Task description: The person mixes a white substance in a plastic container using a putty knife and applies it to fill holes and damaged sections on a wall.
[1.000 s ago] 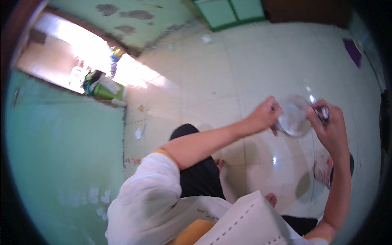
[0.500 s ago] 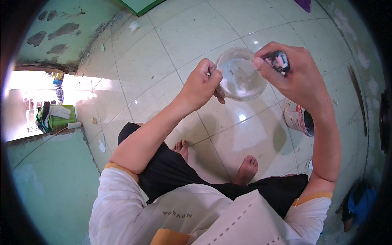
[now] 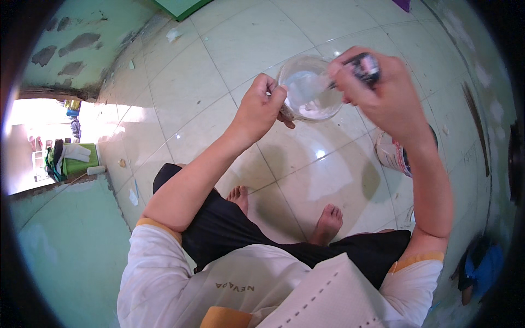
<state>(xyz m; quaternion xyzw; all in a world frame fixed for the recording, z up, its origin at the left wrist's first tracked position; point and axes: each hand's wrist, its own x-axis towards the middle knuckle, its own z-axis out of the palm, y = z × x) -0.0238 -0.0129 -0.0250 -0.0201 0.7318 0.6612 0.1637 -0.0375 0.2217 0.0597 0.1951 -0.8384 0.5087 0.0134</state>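
Observation:
My left hand (image 3: 262, 104) grips the near-left side of a round, translucent container (image 3: 295, 64) with pale, whitish stuff inside. My right hand (image 3: 385, 90) is closed on a tool with a dark handle (image 3: 366, 68) marked pink and white; its working end is a blur inside the container, too unclear to make out. Both hands are out in front of me above the tiled floor (image 3: 229, 158). Below, beside my right forearm, stands a paint-style bucket (image 3: 391, 153), partly hidden behind the arm.
At left, a doorway edge has a green bin (image 3: 74, 164) heaped with cloths and a roller (image 3: 95, 170) beside it. A green-framed board (image 3: 180, 8) lies at the top; sticks (image 3: 476, 126) lie along the right wall, with a blue-and-dark item (image 3: 484, 268) lower right. Scraps (image 3: 174, 34) litter the floor.
My view has tilted down and straightened since a second ago, showing both feet. In the last half second both hands moved slightly up-left, and the tool dipped into the container, blurred with motion.

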